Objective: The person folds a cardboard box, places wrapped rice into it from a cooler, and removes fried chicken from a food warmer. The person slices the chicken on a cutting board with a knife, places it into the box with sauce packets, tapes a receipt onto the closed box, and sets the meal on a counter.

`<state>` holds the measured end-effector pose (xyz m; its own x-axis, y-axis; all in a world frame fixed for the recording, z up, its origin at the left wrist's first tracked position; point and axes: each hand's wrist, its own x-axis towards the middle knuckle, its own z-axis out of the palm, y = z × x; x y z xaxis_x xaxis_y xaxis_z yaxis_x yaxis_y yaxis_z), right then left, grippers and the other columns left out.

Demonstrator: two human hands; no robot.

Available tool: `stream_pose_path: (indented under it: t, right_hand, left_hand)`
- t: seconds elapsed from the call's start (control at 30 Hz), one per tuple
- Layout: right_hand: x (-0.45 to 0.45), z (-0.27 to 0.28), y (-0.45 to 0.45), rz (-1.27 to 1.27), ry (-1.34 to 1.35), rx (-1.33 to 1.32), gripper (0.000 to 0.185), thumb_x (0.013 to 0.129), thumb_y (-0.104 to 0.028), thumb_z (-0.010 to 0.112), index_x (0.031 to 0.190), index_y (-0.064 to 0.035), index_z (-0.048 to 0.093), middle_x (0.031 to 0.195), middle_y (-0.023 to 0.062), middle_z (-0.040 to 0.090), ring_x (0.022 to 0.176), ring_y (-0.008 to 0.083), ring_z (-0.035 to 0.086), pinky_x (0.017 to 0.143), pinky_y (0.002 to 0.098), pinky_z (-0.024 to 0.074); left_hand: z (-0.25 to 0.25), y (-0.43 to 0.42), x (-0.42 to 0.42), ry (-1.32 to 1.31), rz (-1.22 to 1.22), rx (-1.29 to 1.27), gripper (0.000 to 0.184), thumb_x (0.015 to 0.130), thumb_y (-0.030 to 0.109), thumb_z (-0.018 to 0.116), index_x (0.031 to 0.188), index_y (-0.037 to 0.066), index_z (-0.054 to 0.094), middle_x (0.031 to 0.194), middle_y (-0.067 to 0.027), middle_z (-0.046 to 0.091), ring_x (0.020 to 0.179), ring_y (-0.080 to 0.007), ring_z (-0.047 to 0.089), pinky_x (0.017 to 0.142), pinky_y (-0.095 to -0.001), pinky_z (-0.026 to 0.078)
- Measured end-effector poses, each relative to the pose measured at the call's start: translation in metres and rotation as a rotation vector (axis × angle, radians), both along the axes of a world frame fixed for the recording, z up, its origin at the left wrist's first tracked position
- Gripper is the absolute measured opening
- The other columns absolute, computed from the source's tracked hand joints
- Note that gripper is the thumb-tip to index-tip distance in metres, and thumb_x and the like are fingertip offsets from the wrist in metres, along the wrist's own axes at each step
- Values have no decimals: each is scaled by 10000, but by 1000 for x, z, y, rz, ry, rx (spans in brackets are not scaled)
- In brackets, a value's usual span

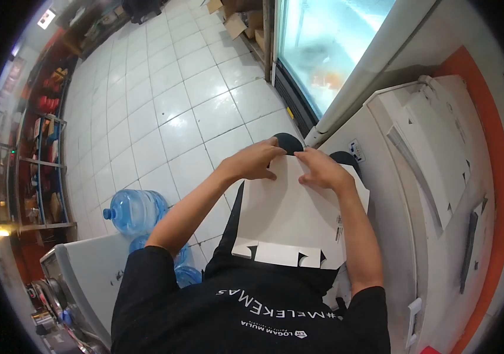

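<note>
A white flat cardboard box blank leans against the front of my black shirt, its cut tabs nearest me. My left hand grips the far edge, with its fingers at the rim and the thumb over the near face. Beside it, my right hand pinches the same edge, thumb on the face. The two hands are a short gap apart. A dark rounded shape shows just beyond the far edge.
At right, a white chest freezer carries more flat box blanks. A lit glass-door fridge stands ahead. Blue water jugs sit at left on the tiled floor. Shelves line the far left.
</note>
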<state>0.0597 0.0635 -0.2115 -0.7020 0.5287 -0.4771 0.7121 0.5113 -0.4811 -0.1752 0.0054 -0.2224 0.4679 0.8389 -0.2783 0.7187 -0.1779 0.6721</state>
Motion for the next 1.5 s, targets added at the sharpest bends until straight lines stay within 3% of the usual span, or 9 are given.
stream_pose_path:
  t: [0.2,0.3,0.43,0.57,1.03,1.1,1.17,1.4,1.5]
  right_hand:
    - [-6,12,-15,-78,42,96,585,797,-163,799,1329,-50,582,1342,189,553,1287,368,515,1115,419,411]
    - [-5,-1,-37,-106,233,439,287,788,-44,713,1061,-16,626,1035,143,603,1078,343,587,985,440,451]
    - [-9,-6,-76,-107,354,670,177,810,-61,671,984,-51,643,949,111,580,977,285,586,975,420,436]
    - [3,-46,-93,-42,536,877,109,800,-84,666,905,-66,642,898,73,558,906,241,565,975,416,435]
    - [26,-4,-57,-99,403,921,183,860,-44,642,1039,-16,620,1047,149,591,1100,340,575,1048,481,422]
    - [42,-5,-44,-100,337,673,177,870,-41,646,1042,-6,620,1098,164,600,1145,360,568,1074,483,414]
    - [46,-5,-35,-137,274,449,190,829,-15,669,1010,6,613,1067,162,603,1103,369,579,1027,479,444]
    - [48,-37,-128,-194,275,854,115,812,-72,705,808,-15,605,823,113,564,827,269,612,752,400,540]
    - [50,-30,-144,-262,349,785,319,751,-172,816,956,-9,634,886,124,578,887,289,609,771,399,524]
  left_hand:
    - [-2,-1,20,128,-4,247,549,665,106,890,1125,5,609,1108,-152,570,1101,-360,576,954,-446,490]
    - [-5,-22,30,120,127,378,345,737,83,799,999,14,585,1065,-145,577,1054,-350,580,883,-458,471]
    - [-9,-64,46,196,157,709,138,809,91,620,937,59,581,918,-104,568,886,-284,583,848,-429,429]
    - [-41,-98,48,267,159,865,135,777,116,665,896,80,613,870,-69,547,821,-222,568,895,-407,390]
    - [-25,-66,57,395,-47,601,269,858,83,628,1122,33,618,968,-98,590,951,-259,615,985,-443,393]
    - [-25,-67,56,394,-28,603,261,854,81,640,1112,49,637,952,-84,601,942,-249,624,991,-455,390]
    - [-23,-64,55,366,-2,575,252,847,75,651,1099,64,659,946,-74,614,940,-244,635,1004,-471,382]
    - [-31,-59,50,287,29,498,113,835,71,625,929,89,686,903,-65,624,905,-248,652,1066,-517,356]
    - [-26,-57,50,340,-17,449,186,833,82,671,1014,99,705,933,-60,633,970,-250,653,1107,-550,321]
